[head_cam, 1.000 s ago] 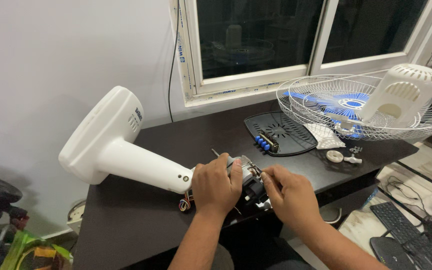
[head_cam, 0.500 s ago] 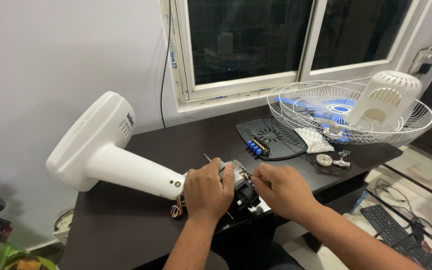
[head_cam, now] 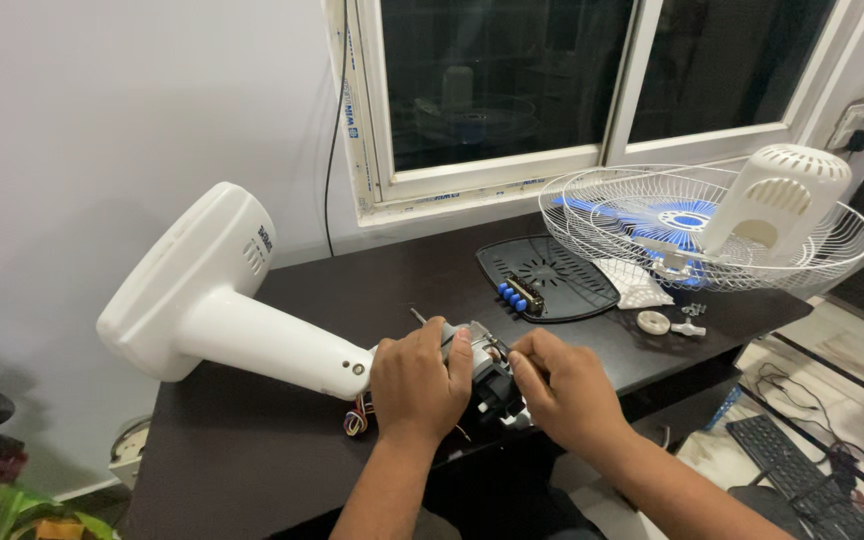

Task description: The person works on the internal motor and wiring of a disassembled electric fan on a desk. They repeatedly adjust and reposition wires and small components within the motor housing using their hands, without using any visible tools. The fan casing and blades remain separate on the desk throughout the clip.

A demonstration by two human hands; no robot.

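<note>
Two hands are working on one fan motor (head_cam: 487,372) lying on the dark table (head_cam: 252,470). The left hand (head_cam: 417,385) is gripping its side; the right hand (head_cam: 567,390) is pinching its front. One white stand (head_cam: 222,310) is lying left, one grille (head_cam: 702,225) right

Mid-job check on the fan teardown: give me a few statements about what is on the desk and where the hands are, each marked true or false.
1. The left hand rests on the motor assembly at the end of the white fan stand. True.
2. The white stand stands upright on its base. False: it lies on its side on the dark desk.
3. The wire guard with the blue blades sits at the desk's right end. True.
4. The black panel with blue buttons is in the right hand. False: it lies on the desk behind the hands.
5. A keyboard lies on the floor at the right. True.
</note>
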